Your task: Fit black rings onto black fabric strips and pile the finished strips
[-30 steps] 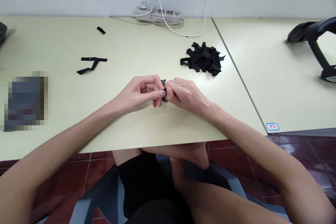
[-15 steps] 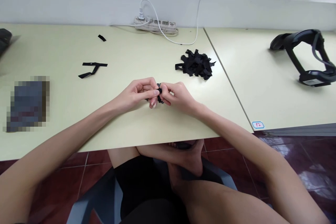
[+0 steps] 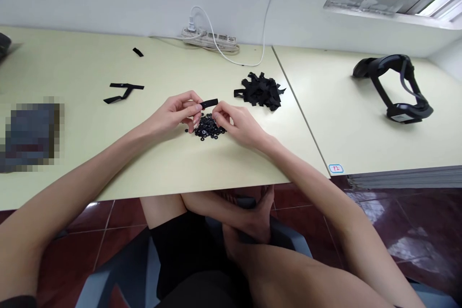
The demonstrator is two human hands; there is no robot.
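My left hand (image 3: 185,109) pinches one end of a short black fabric strip (image 3: 210,103) between thumb and fingers. The strip's other end points toward my right hand (image 3: 236,120). Thumb and fingers of my right hand are curled together just below that end; whatever may be between them is too small to make out. Under both hands lies a heap of small black round pieces (image 3: 208,129), several showing a hole in the middle, like snap buttons. A larger pile of black fabric strips (image 3: 260,91) sits beyond my right hand.
Several black strips (image 3: 126,90) lie at the left, with a short piece (image 3: 137,52) farther back. A power strip (image 3: 209,38) with a white cable (image 3: 265,33) rests against the wall. A black head strap device (image 3: 400,86) stands on the right table; a blurred object (image 3: 32,132) lies left.
My hands have moved slightly apart and away from me, uncovering the heap of round pieces. The black strip now shows stretched out from my left fingers. The camera view has shifted right.
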